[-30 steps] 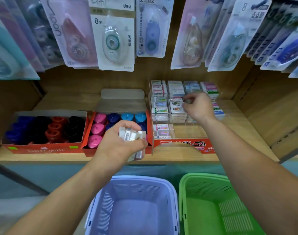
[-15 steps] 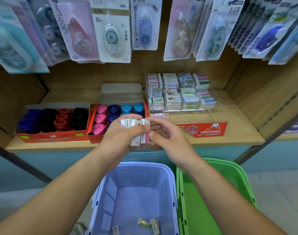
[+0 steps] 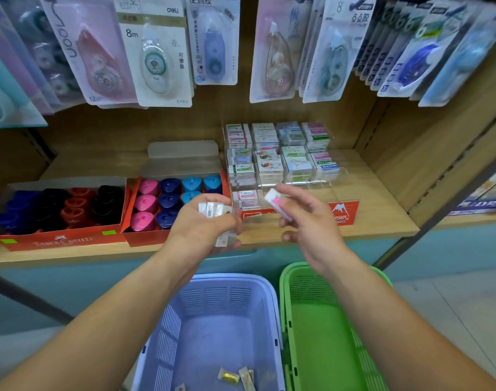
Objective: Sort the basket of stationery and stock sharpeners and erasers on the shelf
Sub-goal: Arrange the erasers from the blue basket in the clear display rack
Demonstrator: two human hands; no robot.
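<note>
My left hand point(image 3: 201, 227) grips a bundle of wrapped erasers point(image 3: 216, 210) in front of the shelf edge. Just to its right, my right hand point(image 3: 306, 221) pinches a single pink-and-white eraser point(image 3: 275, 200), held below the clear tiered eraser display point(image 3: 280, 153). That display holds several rows of small boxed erasers. Left of it stand two red cartons of sharpeners: one with pink and blue ones point(image 3: 173, 198), one with dark blue, black and red ones point(image 3: 60, 207). Below my arms is a lilac basket point(image 3: 212, 328) with a few small wrapped items point(image 3: 235, 376) on its bottom.
A green basket point(image 3: 325, 334) stands right of the lilac one. Blister packs of correction tape point(image 3: 156, 52) hang above the wooden shelf point(image 3: 376, 215). A wooden side panel closes the shelf on the right, and the floor shows at the lower right.
My right hand drew back from the eraser display to the left hand's bundle, then pulled away to the right with one pink-and-white eraser. The view tilted down toward the baskets.
</note>
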